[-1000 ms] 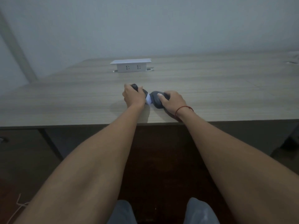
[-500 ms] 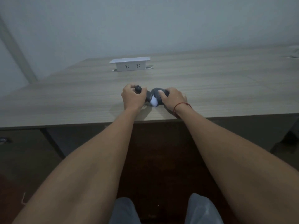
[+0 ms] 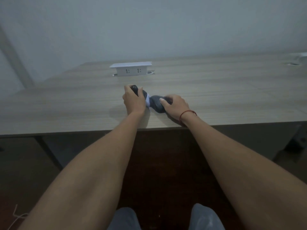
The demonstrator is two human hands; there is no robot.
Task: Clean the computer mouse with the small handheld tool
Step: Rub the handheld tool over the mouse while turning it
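A dark grey computer mouse [image 3: 157, 104] lies on the wooden desk [image 3: 224, 97] near its front edge. My right hand [image 3: 176, 105] grips the mouse from the right, thumb on top. My left hand [image 3: 133, 101] is closed around a small dark handheld tool [image 3: 138, 91]. The tool's pale head [image 3: 148, 102] presses against the left side of the mouse. Most of the tool's handle is hidden inside my fist.
A white pop-up socket box [image 3: 131, 68] stands at the back of the desk, beyond my hands. A round cable hole [image 3: 293, 64] sits at the far right. The desk's front edge runs just under my wrists; my knees show below.
My left hand and the tool have shifted slightly up and back along the mouse's left side, after being lower half a second ago. My right hand keeps its grip on the mouse.
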